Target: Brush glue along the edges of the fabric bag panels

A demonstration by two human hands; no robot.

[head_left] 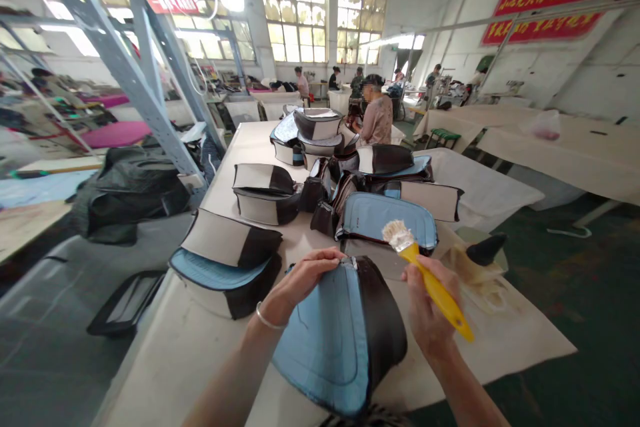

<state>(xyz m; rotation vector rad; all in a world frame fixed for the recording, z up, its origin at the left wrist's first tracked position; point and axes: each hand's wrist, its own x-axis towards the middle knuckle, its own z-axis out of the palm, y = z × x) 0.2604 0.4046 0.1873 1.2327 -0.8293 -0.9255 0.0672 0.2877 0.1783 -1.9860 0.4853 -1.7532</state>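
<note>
Nearest, a blue-lined bag shell (pixel 325 333) with a dark side panel (pixel 386 320) is stood on the covered table (pixel 155 373), directly before the wearer. Its top edge is pinched between the thumb and fingers of the left hand (pixel 313 273), beside a whitish patch on the seam (pixel 350 263); for steady work, the edge is best held taut there, with the fingertips clear of the patch. The yellow-handled paintbrush (pixel 440 295) is gripped in the closed fingers of the right hand (pixel 430 303), bristles raised and apart from the shell. A light, low stroke along the seam seems called for (the bristles look clotted), so that the blue lining is not smeared. Beyond, more half-open shells (pixel 223 240) are spread out, and farther off a person in a patterned top (pixel 379 119) is seen.
</note>
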